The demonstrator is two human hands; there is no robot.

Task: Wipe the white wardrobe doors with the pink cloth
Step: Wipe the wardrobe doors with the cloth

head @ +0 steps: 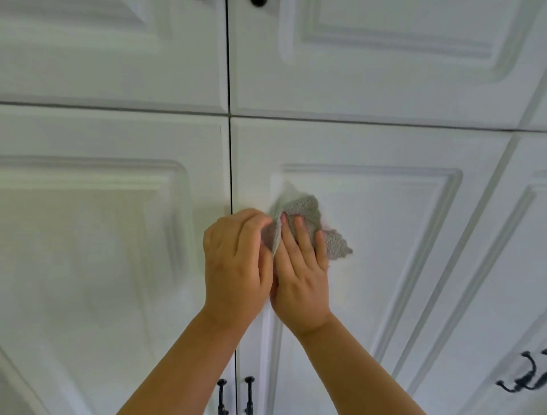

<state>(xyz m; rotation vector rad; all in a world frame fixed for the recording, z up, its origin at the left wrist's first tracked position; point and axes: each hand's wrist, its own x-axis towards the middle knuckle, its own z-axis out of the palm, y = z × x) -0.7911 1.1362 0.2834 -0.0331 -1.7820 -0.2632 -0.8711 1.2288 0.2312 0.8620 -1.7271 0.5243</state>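
Observation:
White panelled wardrobe doors fill the view; the right lower door (pixel 370 266) has a raised frame moulding, and the left lower door (pixel 103 251) sits beside it across a dark gap. A pale pink-grey cloth (pixel 307 214) is bunched against the right door near its left moulding. My left hand (pixel 236 260) pinches the cloth's left edge with curled fingers. My right hand (pixel 302 272) lies over the cloth with its fingers fairly straight, pressing it to the door. Part of the cloth is hidden under both hands.
Two black bar handles (pixel 235 395) flank the gap at the bottom. A black knob (pixel 259 2) sits at the top edge on the upper doors. A black coat hook (pixel 524 376) sticks out at the lower right.

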